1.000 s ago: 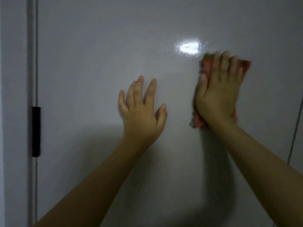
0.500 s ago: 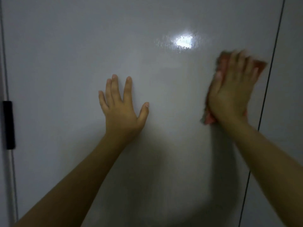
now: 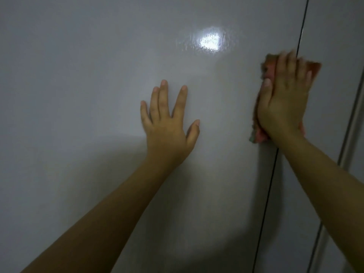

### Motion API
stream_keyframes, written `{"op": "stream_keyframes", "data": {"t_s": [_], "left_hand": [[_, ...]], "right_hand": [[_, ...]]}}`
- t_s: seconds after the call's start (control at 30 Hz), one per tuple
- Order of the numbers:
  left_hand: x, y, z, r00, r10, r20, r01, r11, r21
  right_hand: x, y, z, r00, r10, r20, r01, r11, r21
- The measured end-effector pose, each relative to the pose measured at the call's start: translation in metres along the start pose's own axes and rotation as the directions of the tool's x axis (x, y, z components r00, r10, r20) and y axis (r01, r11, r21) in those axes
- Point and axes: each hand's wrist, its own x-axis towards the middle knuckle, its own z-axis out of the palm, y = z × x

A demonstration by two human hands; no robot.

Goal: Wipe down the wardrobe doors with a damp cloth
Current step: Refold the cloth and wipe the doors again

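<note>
A glossy grey-white wardrobe door [image 3: 88, 95] fills most of the view. My left hand [image 3: 169, 125] lies flat against it near the middle, fingers spread and straight. My right hand [image 3: 283, 103] presses a pinkish-red cloth [image 3: 315, 68] flat onto the door's right edge, fingers straight and slightly blurred. The cloth shows above the fingertips and below the palm, and it overlaps the dark gap [image 3: 269, 184] between this door and the neighbouring door [image 3: 331, 36].
A bright light reflection [image 3: 209, 41] sits on streaky, wet-looking surface above and between the hands. A pale vertical strip [image 3: 352, 125] runs down the neighbouring door at the far right.
The right hand has slid the cloth rightwards to the door's edge and onto the gap. The view has shifted right, so the black hinge at the left has gone out of frame.
</note>
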Motion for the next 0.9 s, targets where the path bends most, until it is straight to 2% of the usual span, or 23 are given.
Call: {"op": "stream_keyframes", "data": {"t_s": [0.03, 0.1, 0.17, 0.23, 0.27, 0.3, 0.37, 0.43, 0.5, 0.53, 0.57, 0.6, 0.63, 0.7, 0.73, 0.77, 0.8, 0.9], "left_hand": [[0.0, 0.005, 0.003, 1.0, 0.008, -0.005, -0.008, 1.0, -0.007], [0.0, 0.015, 0.007, 1.0, 0.027, -0.003, -0.027, 0.999, -0.019], [0.0, 0.023, 0.011, 0.999, 0.046, 0.01, -0.046, 0.999, -0.019], [0.001, 0.032, 0.013, 0.997, 0.076, 0.008, -0.076, 0.997, -0.004], [0.002, 0.036, 0.014, 0.996, 0.089, 0.003, -0.089, 0.996, 0.0], [0.003, 0.04, 0.015, 0.996, 0.094, 0.0, -0.094, 0.996, -0.003], [0.005, 0.047, 0.016, 0.997, 0.081, 0.0, -0.081, 0.997, -0.008], [0.006, 0.051, 0.019, 0.998, 0.064, 0.004, -0.064, 0.998, 0.002], [0.006, 0.051, 0.021, 0.998, 0.061, 0.003, -0.061, 0.998, 0.02], [0.005, 0.051, 0.022, 0.998, 0.062, -0.001, -0.062, 0.998, 0.032], [0.005, 0.052, 0.023, 0.998, 0.061, -0.007, -0.061, 0.997, 0.038], [0.005, 0.054, 0.024, 0.998, 0.056, -0.013, -0.055, 0.998, 0.037], [0.006, 0.056, 0.024, 0.999, 0.047, -0.016, -0.046, 0.998, 0.033], [0.006, 0.058, 0.024, 0.999, 0.03, -0.009, -0.03, 0.998, 0.046], [0.007, 0.059, 0.023, 1.0, 0.028, -0.005, -0.028, 0.998, 0.057], [0.007, 0.06, 0.023, 1.0, 0.03, -0.004, -0.029, 0.998, 0.064], [0.007, 0.059, 0.022, 1.0, 0.03, -0.006, -0.03, 0.997, 0.066], [0.006, 0.059, 0.021, 1.0, 0.031, -0.001, -0.03, 0.998, 0.059]], "right_hand": [[-0.013, -0.007, 0.002, 1.0, 0.004, -0.01, -0.004, 1.0, 0.007], [-0.055, -0.018, 0.003, 0.983, -0.175, 0.061, 0.173, 0.984, 0.029], [-0.088, -0.011, -0.001, 0.888, -0.434, 0.152, 0.43, 0.901, 0.058], [-0.084, 0.012, -0.005, 0.791, -0.583, 0.184, 0.583, 0.81, 0.059], [-0.074, 0.024, -0.007, 0.79, -0.584, 0.189, 0.586, 0.809, 0.051], [-0.061, 0.035, -0.008, 0.823, -0.539, 0.181, 0.541, 0.84, 0.042], [-0.033, 0.056, -0.012, 0.927, -0.349, 0.136, 0.35, 0.936, 0.017], [-0.014, 0.066, -0.014, 0.99, -0.124, 0.071, 0.125, 0.992, 0.001], [-0.019, 0.054, -0.009, 0.997, 0.076, -0.001, -0.076, 0.997, 0.027], [-0.029, 0.043, -0.006, 0.992, 0.129, -0.017, -0.128, 0.991, 0.04], [-0.046, 0.033, -0.003, 0.994, 0.109, -0.01, -0.109, 0.993, 0.046], [-0.068, 0.025, -0.002, 1.0, 0.008, 0.029, -0.01, 0.999, 0.045], [-0.089, 0.023, -0.002, 0.984, -0.153, 0.086, 0.149, 0.988, 0.048], [-0.107, 0.038, -0.008, 0.867, -0.465, 0.177, 0.463, 0.885, 0.06], [-0.102, 0.049, -0.01, 0.819, -0.539, 0.195, 0.537, 0.841, 0.065], [-0.095, 0.059, -0.012, 0.813, -0.548, 0.196, 0.547, 0.835, 0.064], [-0.086, 0.068, -0.013, 0.845, -0.5, 0.188, 0.498, 0.865, 0.062], [-0.059, 0.088, -0.017, 0.969, -0.2, 0.142, 0.197, 0.98, 0.032]]}}
